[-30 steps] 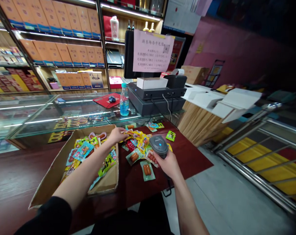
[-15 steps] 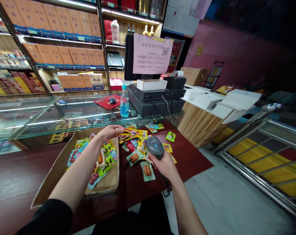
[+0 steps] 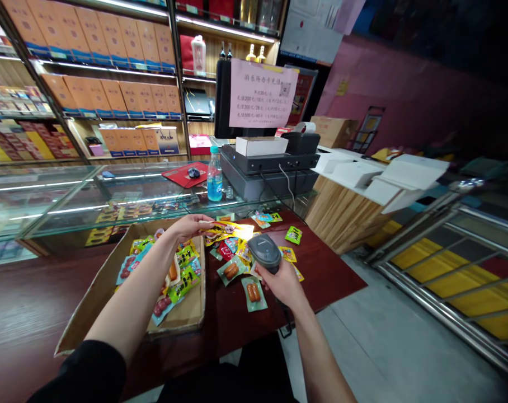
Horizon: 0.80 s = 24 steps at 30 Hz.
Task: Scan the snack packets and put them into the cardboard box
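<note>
My left hand (image 3: 193, 225) pinches one end of a long yellow snack packet (image 3: 225, 228) above the table. My right hand (image 3: 285, 280) is wrapped around the handle of a dark grey barcode scanner (image 3: 264, 250). The scanner's head points at the packet's far end, where a bright white light falls. Beneath them lies a pile of small snack packets, with a clear sausage packet (image 3: 254, 294) at its near side. Under my left forearm stands an open cardboard box (image 3: 195, 313) holding several colourful snack packets (image 3: 186, 284).
A glass display counter (image 3: 65, 193) runs behind the dark red table (image 3: 329, 274). On it stand a bottle of blue drink (image 3: 214, 182), a mouse (image 3: 193, 173) and a cash register base (image 3: 271, 182). A metal railing (image 3: 426, 224) is at the right.
A bright light from the scanner now shines on the end of the yellow packet. Both hands keep nearly the same place and hold.
</note>
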### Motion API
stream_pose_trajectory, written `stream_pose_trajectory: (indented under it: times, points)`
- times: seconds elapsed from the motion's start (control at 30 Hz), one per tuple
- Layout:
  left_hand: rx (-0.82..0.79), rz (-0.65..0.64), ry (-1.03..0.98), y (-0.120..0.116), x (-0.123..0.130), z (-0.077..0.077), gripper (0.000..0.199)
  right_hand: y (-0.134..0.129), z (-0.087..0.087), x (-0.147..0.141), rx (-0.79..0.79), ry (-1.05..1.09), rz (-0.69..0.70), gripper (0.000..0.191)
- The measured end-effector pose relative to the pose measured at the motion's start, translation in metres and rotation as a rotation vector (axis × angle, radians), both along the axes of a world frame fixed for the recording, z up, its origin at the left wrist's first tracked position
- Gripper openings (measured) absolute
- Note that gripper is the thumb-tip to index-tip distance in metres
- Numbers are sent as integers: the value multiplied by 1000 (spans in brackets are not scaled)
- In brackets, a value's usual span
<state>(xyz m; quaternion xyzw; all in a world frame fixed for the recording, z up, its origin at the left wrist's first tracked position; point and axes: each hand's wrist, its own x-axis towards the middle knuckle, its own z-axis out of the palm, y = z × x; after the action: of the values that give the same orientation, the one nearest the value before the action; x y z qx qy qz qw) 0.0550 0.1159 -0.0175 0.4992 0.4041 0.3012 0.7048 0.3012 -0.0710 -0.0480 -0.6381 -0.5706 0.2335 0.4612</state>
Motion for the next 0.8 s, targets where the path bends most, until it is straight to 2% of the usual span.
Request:
stream_pose_trajectory:
  times: [0.27, 0.4, 0.5, 0.63, 0.8]
  points:
    - [-15, -5, -11, 3, -2, -3, 25, -1, 5, -2, 3, -20, -6, 33]
    - [-6, 19, -7, 2, -4, 0, 25, 0, 4, -1, -28, -46, -17, 33]
    - [4, 59, -4, 0, -16, 6, 26, 4, 3, -1, -56, -56, -5, 33]
    - [19, 170, 54, -8, -64, 14, 26, 12, 3, -6, -112, -52, 67, 29]
    - [76, 397, 115, -42, -161, 24, 30, 21, 3, -16, -132, -36, 125, 27]
